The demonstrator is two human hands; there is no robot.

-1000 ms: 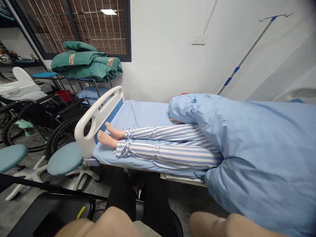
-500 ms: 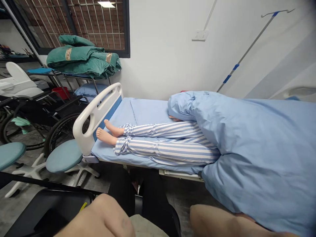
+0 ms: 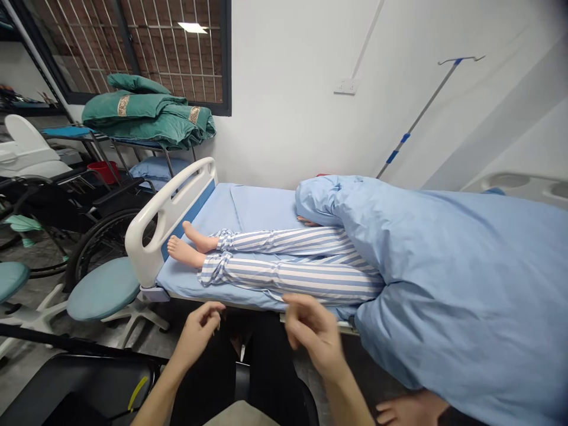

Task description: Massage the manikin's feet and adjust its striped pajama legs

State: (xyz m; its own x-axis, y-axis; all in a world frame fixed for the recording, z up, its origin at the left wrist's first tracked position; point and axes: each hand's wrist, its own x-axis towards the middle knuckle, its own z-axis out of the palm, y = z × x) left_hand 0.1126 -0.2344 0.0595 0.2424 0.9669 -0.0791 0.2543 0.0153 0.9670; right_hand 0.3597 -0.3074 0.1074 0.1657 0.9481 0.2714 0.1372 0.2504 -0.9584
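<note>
Hands (image 3: 310,330), bare and half-curled, near striped cotton trouser legs (image 3: 288,273)

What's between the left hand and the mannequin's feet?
In the head view, the bed's edge and the blue sheet lie between the left hand and the mannequin's feet.

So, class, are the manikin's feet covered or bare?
Bare: both feet lie uncovered beyond the striped trouser cuffs, resting on the blue sheet.
</note>
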